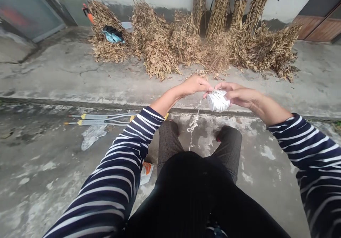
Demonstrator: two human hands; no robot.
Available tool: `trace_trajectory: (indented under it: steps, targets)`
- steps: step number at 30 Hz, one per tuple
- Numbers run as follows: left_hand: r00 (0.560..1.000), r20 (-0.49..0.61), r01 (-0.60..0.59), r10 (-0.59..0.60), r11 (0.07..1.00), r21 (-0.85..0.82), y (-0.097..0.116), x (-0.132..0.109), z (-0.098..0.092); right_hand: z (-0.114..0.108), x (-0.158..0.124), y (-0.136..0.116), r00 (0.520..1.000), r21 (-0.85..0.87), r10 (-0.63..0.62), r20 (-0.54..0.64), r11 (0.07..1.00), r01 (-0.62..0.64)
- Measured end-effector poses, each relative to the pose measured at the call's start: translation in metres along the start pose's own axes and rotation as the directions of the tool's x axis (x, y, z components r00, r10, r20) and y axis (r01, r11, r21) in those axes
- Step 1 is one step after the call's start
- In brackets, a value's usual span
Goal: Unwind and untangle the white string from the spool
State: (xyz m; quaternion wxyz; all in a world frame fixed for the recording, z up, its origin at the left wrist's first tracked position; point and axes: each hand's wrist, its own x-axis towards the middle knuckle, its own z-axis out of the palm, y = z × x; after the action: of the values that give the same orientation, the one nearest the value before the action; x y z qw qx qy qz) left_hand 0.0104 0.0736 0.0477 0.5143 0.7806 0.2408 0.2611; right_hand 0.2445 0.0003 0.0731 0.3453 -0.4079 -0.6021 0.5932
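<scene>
Head view. Cut off at the bottom edge: both striped sleeves and the black garment across the lap. Hidden behind the fingers of the right hand: the far side of the roll of white string. Tucked partly under the left sleeve, below and left of the hands, an orange-and-white packet, print too small to read. Hard to name the pale crumpled sheet down-left of the left forearm; looks like clear plastic lying flat on the wet concrete. Just above it, a pair of grey metal crutches with yellow fittings, lying side by side, one end hidden behind the left sleeve. Beyond the hands, heaped along the wall, bundles of dry leafy branches, the tops of the upright ones cropped by the upper edge. On the far-left heap, a blue cloth, shape unclear.

Left hand: closed in a pinch, thumb and fingertips pressed together on the loose strand, right beside the roll and meeting the fingertips of the other hand. Right hand: curled around the roll from the right and above, gripping it, fingers laid over its top, palm not visible. Roll held up in mid-air between the two hands, above the knees. Loose strand hanging from the pinch straight down between the grey-trousered knees — kinked and knotted partway, lower end lost against the black garment.
</scene>
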Motion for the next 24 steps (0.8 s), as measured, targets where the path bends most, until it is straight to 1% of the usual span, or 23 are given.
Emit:
trace_trajectory:
  steps: [2, 4, 6, 9, 11, 13, 15, 17, 19, 21, 23, 24]
  targets:
    - [0.999, -0.045, 0.011, -0.012, 1.000, -0.018, -0.006, -0.002, 0.002, 0.001, 0.000, -0.001, 0.992, 0.021, 0.104, 0.070, 0.994, -0.105]
    - [0.996, -0.079, 0.039, -0.043, 0.998, -0.045, -0.012, -0.004, 0.006, 0.002, -0.002, 0.000, 0.986, 0.046, 0.152, 0.075, 0.987, -0.155]
    - [0.992, -0.111, 0.058, -0.068, 0.994, -0.090, -0.017, -0.006, 0.011, 0.007, -0.004, 0.007, 0.987, 0.106, 0.157, 0.037, 0.981, -0.160]
    - [0.976, -0.184, 0.088, -0.115, 0.985, -0.147, -0.022, -0.008, 0.020, 0.017, -0.008, 0.025, 0.986, 0.214, 0.159, -0.043, 0.966, -0.147]
    - [0.959, -0.238, 0.121, -0.153, 0.982, -0.144, -0.022, -0.007, 0.024, 0.024, -0.009, 0.036, 0.982, 0.264, 0.167, -0.089, 0.954, -0.138]
    - [0.948, -0.275, 0.136, -0.160, 0.985, -0.107, -0.020, -0.007, 0.027, 0.029, -0.009, 0.043, 0.977, 0.307, 0.173, -0.125, 0.943, -0.127]
    - [0.947, -0.295, 0.120, -0.127, 0.992, -0.043, -0.018, -0.007, 0.027, 0.035, -0.011, 0.047, 0.975, 0.359, 0.180, -0.131, 0.925, -0.123]
    - [0.947, -0.312, 0.096, -0.081, 0.995, 0.033, -0.016, -0.008, 0.027, 0.040, -0.014, 0.049, 0.977, 0.415, 0.181, -0.112, 0.902, -0.119]
    - [0.948, -0.317, 0.080, -0.041, 0.991, 0.109, -0.012, -0.011, 0.026, 0.044, -0.016, 0.052, 0.977, 0.442, 0.186, -0.108, 0.889, -0.120]
    - [0.944, -0.329, 0.059, -0.001, 0.984, 0.167, -0.006, -0.015, 0.025, 0.044, -0.015, 0.056, 0.963, 0.413, 0.205, -0.173, 0.903, -0.118]
    - [0.940, -0.340, 0.033, 0.038, 0.979, 0.203, 0.003, -0.021, 0.024, 0.039, -0.011, 0.061, 0.930, 0.338, 0.227, -0.288, 0.933, -0.123]
    - [0.941, -0.335, 0.025, 0.051, 0.976, 0.217, 0.008, -0.024, 0.023, 0.034, -0.008, 0.064, 0.911, 0.283, 0.218, -0.349, 0.952, -0.119]
